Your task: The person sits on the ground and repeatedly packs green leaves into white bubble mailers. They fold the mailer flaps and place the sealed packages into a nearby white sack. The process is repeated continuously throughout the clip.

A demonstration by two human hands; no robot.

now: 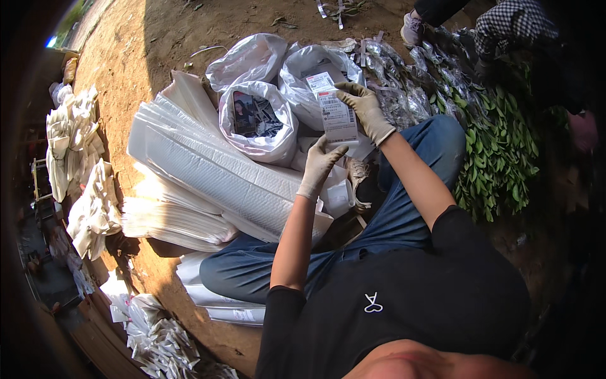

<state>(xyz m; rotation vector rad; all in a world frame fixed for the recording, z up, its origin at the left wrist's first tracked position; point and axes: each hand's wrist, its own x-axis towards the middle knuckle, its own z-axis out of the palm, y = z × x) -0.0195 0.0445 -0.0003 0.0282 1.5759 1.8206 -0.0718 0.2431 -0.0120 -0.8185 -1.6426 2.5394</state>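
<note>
A strip of white printed labels [339, 119] stretches between my two gloved hands, in front of an open white sack [293, 71]. My right hand [367, 108] pinches its upper part from the right. Lower down, my left hand [320, 165] closes thumb and fingers on the strip's bottom end. Just below, a white paper roll [339, 194] lies between my crossed legs. Left of the strip, another white sack [268, 145] contains small dark-and-white pieces, and a phone [247, 114] with a lit screen rests on them.
Stacked long white padded sleeves [208, 164] lie at my left. Plastic-wrapped leafy branches [489, 155] spread at my right, where a co-worker's checkered sleeve [514, 25] and shoe [412, 29] show. White bundles [76, 142] stand at the far left, with crumpled white packages [158, 331] nearer.
</note>
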